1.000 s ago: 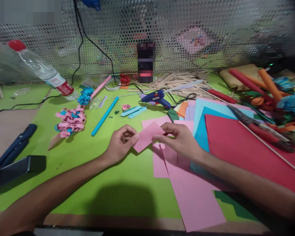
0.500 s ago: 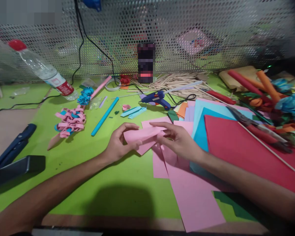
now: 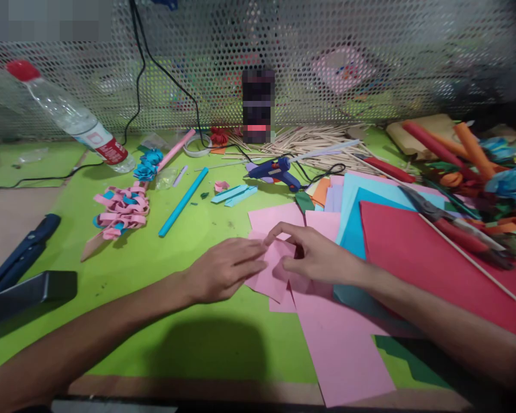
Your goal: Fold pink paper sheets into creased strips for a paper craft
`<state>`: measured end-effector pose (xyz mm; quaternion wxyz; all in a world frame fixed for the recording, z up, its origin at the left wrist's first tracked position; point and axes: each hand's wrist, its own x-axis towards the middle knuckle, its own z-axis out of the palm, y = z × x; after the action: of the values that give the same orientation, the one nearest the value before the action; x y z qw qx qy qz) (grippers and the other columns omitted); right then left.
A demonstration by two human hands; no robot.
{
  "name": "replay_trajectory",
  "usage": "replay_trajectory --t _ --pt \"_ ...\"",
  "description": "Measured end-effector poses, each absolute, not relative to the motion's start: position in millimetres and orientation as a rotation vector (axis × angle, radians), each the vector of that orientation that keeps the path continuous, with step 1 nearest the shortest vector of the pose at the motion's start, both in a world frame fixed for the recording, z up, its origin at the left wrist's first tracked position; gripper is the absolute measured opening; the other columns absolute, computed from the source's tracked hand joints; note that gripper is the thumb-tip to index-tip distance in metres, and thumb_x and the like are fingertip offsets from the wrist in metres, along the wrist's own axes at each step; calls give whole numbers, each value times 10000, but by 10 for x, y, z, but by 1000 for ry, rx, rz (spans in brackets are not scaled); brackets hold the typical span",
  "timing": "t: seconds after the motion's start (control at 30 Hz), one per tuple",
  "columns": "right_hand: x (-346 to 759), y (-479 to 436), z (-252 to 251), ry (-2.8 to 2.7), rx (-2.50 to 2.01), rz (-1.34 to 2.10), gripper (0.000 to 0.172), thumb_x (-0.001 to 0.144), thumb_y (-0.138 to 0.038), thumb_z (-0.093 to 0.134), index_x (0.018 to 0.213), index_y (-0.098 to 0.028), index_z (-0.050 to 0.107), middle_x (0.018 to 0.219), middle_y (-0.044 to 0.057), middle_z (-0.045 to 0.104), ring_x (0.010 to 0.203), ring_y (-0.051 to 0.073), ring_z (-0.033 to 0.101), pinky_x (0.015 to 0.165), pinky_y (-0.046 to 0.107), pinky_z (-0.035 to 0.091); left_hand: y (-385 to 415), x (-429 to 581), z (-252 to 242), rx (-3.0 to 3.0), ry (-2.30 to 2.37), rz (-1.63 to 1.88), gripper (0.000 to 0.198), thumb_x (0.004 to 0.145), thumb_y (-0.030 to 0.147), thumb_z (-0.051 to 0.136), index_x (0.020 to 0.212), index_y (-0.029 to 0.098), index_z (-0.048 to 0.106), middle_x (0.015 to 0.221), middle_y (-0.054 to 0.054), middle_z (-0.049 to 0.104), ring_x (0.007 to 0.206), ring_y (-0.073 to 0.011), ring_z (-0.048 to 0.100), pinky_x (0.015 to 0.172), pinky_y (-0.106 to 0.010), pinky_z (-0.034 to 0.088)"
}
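A folded piece of pink paper (image 3: 275, 272) lies low over other pink sheets, between my two hands. My left hand (image 3: 226, 269) rests on its left side, palm down, fingers stretched out flat. At the paper's right edge, my right hand (image 3: 316, 252) has thumb and fingers curled in a pinch on it. Underneath, a long pink sheet (image 3: 339, 344) runs toward the table's front edge. Near my right forearm lies a stack with a red sheet (image 3: 413, 246) on top and a blue sheet (image 3: 353, 229) below.
Behind my hands lie a blue glue gun (image 3: 275, 169), light-blue strips (image 3: 234, 195) and a blue paper tube (image 3: 183, 203). Scissors (image 3: 451, 223) and a thin stick (image 3: 468, 258) top the red sheet. A bottle (image 3: 81, 126), pink chain-like craft (image 3: 122, 212) and stapler (image 3: 23, 252) sit left.
The pink paper, held raised and curved between both hands before, is now lower and flatter. My left hand has shifted right and turned palm down, from gripping the paper to lying flat on it.
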<state>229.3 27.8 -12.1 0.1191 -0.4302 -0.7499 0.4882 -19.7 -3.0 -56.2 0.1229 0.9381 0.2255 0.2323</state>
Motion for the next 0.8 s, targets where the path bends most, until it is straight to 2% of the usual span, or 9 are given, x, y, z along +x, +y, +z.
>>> replay_trajectory --t 0.1,0.23,0.3,0.4,0.47,0.53,0.6,0.63,0.8 --pt "2330 302 -108 -2237 -1285 1417 374 727 -84 570 1075 -221 584 528 -116 399 475 85 375 443 207 266 -53 -198 -551 2859 549 608 342 946 172 505 1283 142 557 1322 -147 608 1211 -238 582 999 -420 521" --pt "2340 290 -145 -2250 -1223 1479 305 771 -90 552 1042 -215 613 536 -106 436 480 82 377 453 211 268 -155 -169 -503 2973 611 623 213 939 235 550 1109 147 643 1167 -117 684 984 -216 656 912 -401 539" --pt "2322 261 -166 -2236 -1175 1506 246 811 -109 539 1011 -212 639 549 -95 457 492 82 382 465 214 276 -224 -148 -479 3009 670 605 208 928 254 579 1090 148 654 1151 -110 688 920 -209 655 862 -389 548" --pt "2302 221 -169 -2224 -1114 1493 201 859 -134 525 993 -199 660 592 -70 532 523 85 435 499 214 319 -295 -128 -459 3002 713 545 249 914 243 588 1134 143 649 1214 -129 664 954 -224 648 833 -380 561" --pt "2316 203 -158 -2252 -1054 1438 231 886 -129 488 1017 -188 667 647 -44 595 554 90 487 531 215 362 -311 -133 -467 2965 723 532 264 903 236 589 1143 145 652 1270 -148 637 1067 -261 630 892 -410 559" --pt "2356 182 -161 -2319 -925 1347 306 890 -90 427 1045 -180 675 767 1 665 657 107 572 618 228 435 -317 -157 -488 2917 737 551 276 897 247 591 1147 149 656 1304 -158 619 1197 -299 584 990 -467 526" --pt "2407 148 -196 -2407 -731 1215 363 863 -50 402 1061 -177 678 943 54 700 843 143 632 759 276 493 -328 -194 -515 2875 740 574 289 902 258 585 1161 149 654 1309 -155 622 1250 -304 562 1057 -496 489" --pt "2430 124 -224 -2456 -649 1129 368 852 -45 411 1070 -179 676 964 62 697 877 155 634 779 290 503 -338 -216 -526 2858 740 579 296 908 258 580 1170 143 651 1306 -153 628 1249 -296 570 1071 -493 483" --pt "2446 -34 -341 -2563 -409 447 222 901 -113 547 1107 -136 628 920 76 688 857 188 626 725 325 528 -381 -290 -547 2792 756 591 305 927 322 583 1160 140 660 1303 -150 641 1212 -281 610 1026 -468 530"
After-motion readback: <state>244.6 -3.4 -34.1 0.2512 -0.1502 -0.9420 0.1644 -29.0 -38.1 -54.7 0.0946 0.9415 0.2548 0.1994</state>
